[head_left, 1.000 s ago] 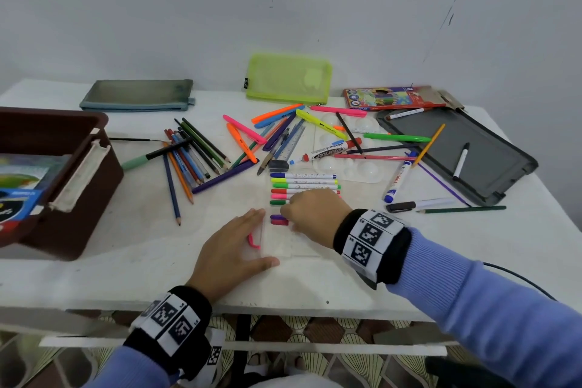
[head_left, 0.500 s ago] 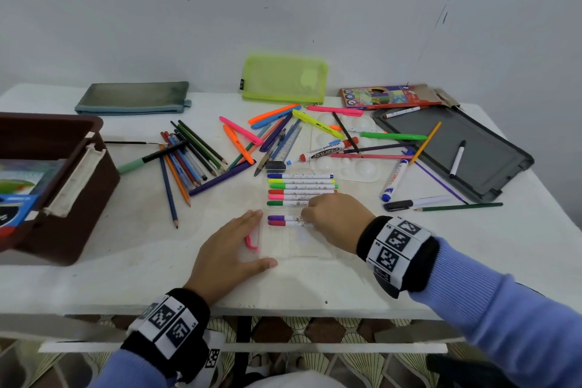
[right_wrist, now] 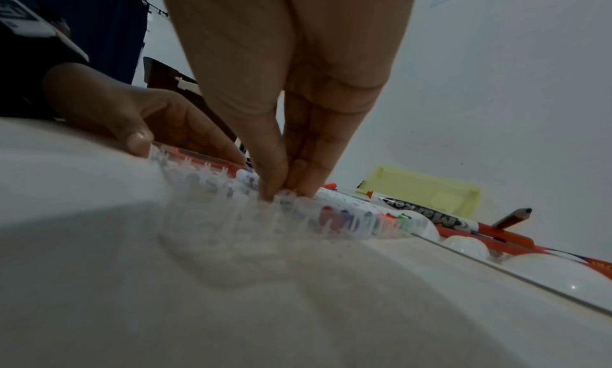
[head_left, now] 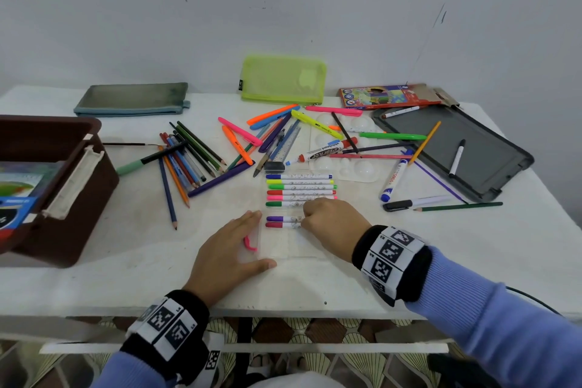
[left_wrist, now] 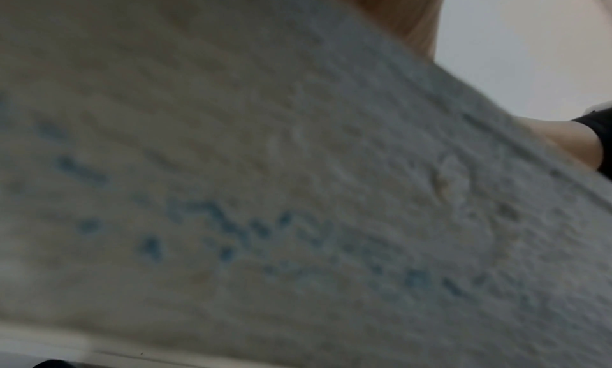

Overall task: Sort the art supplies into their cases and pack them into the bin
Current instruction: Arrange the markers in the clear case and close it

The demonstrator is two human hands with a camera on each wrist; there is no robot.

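Eight slim markers (head_left: 300,186) in the clear case (head_left: 293,239) on the surface (head_left: 126,249): six above, two below. Right hand (head_left: 333,219) curled, fingertips (right_wrist: 274,190) pinching the lower two. Left hand (head_left: 226,258) flat, fingers straight, pressing the case's left edge. One brown bin (head_left: 63,186) far left.

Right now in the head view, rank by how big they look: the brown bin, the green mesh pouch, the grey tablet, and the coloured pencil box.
1. brown bin, though nearest the camera and cropped
2. grey tablet
3. green mesh pouch
4. coloured pencil box
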